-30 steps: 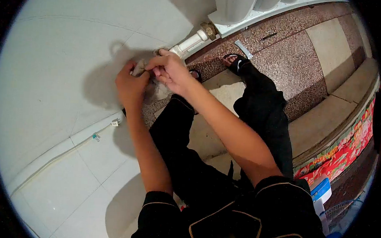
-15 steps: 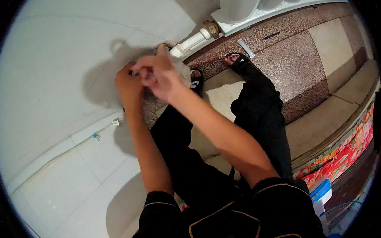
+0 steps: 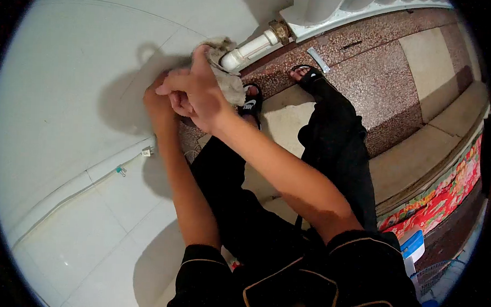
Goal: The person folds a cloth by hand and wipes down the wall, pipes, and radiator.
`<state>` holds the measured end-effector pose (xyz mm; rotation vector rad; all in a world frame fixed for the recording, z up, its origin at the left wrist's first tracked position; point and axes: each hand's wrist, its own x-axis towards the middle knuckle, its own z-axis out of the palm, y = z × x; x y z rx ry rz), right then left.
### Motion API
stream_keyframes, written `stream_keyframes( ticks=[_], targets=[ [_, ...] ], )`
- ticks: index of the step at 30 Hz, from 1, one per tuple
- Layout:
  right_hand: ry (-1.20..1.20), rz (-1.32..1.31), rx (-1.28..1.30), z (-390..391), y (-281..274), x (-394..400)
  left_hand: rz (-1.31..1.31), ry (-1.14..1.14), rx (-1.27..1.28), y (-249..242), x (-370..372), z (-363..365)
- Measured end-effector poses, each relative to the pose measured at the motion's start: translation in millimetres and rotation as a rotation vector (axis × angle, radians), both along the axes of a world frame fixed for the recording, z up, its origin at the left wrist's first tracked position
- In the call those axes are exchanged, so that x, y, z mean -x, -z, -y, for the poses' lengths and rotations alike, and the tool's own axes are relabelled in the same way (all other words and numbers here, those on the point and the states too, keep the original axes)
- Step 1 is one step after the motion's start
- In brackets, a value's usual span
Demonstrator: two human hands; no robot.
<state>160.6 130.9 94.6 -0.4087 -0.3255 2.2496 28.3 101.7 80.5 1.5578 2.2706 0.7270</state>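
A crumpled grey-beige cloth hangs behind and beside my right hand, near the white pipe. The fingers of my right hand are curled and its thumb points up along the cloth's edge. My left hand is against the wall side, touching or nearly touching the right fingertips. Its fingers are mostly hidden behind the right hand, so what it holds cannot be made out.
The white pipe runs to a radiator at the top. A white plug and a teal clip are by the left wall ledge. My sandalled feet stand on the speckled floor. Red floral fabric is at right.
Both hands have shifted slightly left in the view. More of the cloth shows above and right of my right hand, and it is less blurred.
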Motion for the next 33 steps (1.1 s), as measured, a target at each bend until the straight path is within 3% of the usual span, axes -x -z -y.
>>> stream_keyframes(
  ticks=[1, 2, 4, 5, 7, 11, 14, 16, 22, 23, 25, 29, 32, 33],
  targets=[
    [-0.001, 0.002, -0.005, -3, 16, 2, 0.084, -0.027, -0.027, -5, -5, -2],
    [-0.017, -0.106, 0.19, -7, 44, 7, 0.084, -0.027, -0.034, -8, -13, -4],
    [-0.034, -0.217, 0.387, -10, 45, 7, -0.229, -0.012, 0.051, -11, -28, -7],
    [-0.017, -0.227, 0.357, -7, 46, 9, -0.231, -0.013, 0.053, -7, -19, -7],
    [0.036, 0.009, 0.172, -1, -4, -7, -0.052, -0.013, 0.131, 2, -4, -7],
    [0.07, -0.056, 0.147, -12, 23, -13, -0.025, -0.088, 0.077, -13, -26, -10],
    [0.038, 0.011, 0.217, -15, 32, -15, -0.153, -0.067, 0.116, -11, -27, -13],
    [0.045, 0.008, 0.164, -5, 5, -16, 0.144, -0.149, 0.182, -19, -27, -11],
    [0.045, 0.097, 0.165, -17, 21, -20, -0.096, -0.086, 0.132, -13, -24, -8],
    [0.001, 0.197, 0.18, -13, 18, -15, -0.095, -0.093, 0.13, -12, -19, -8],
    [-0.001, 0.151, 0.123, -14, 9, -13, 0.078, -0.109, 0.119, -10, -10, -7],
    [-0.074, 0.192, 0.076, -12, 41, -14, -0.037, -0.147, 0.167, -7, -11, -3],
    [-0.135, 0.285, 0.063, -1, 67, -7, -0.015, -0.036, 0.318, 20, -2, 6],
    [-0.162, 0.249, 0.096, -1, 73, -8, 0.424, -0.142, 0.403, 25, -5, 8]
  ],
)
